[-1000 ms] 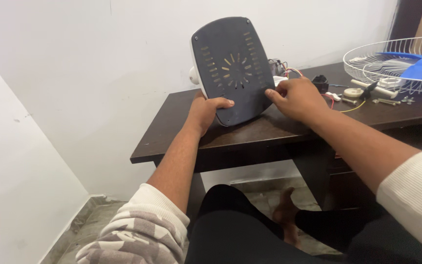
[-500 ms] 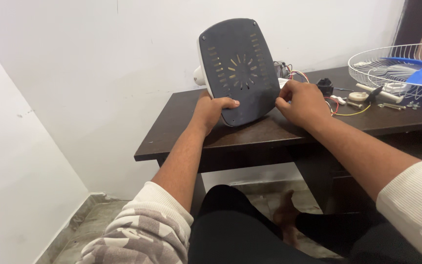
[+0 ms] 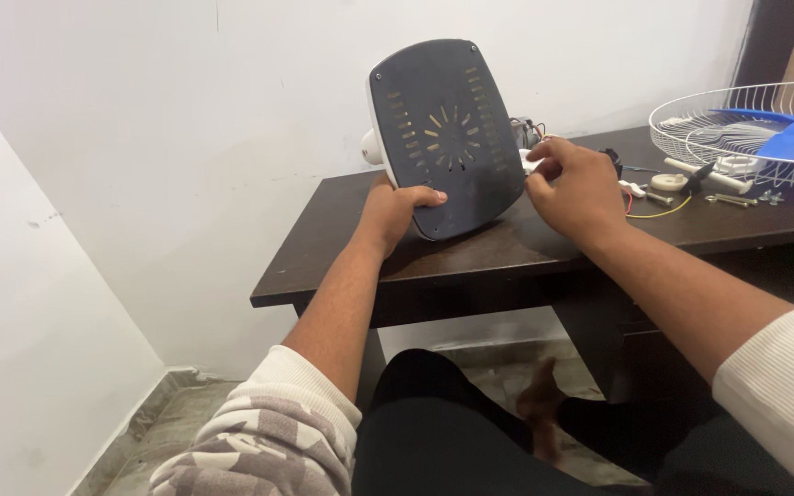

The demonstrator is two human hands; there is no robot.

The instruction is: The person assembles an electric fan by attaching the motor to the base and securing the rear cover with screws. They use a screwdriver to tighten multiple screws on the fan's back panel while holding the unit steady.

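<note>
The left hand clamps the lower left edge of the upright fan base, which stands on the dark table. The right hand, fingers loosely curled, touches its right edge, gripping nothing. Held one-sided, the base could tip backward onto the motor wiring behind.

A plain white wall filled the upper left and centre of the frame, marked with a few faint scuffs. A second white wall ran down the left edge, meeting the first in a corner. At lower left lay a grey, mottled stone floor with a pale skirting strip along the wall. A dark brown wooden table stood against the back wall, across the middle and right. The light was soft and even.
</note>
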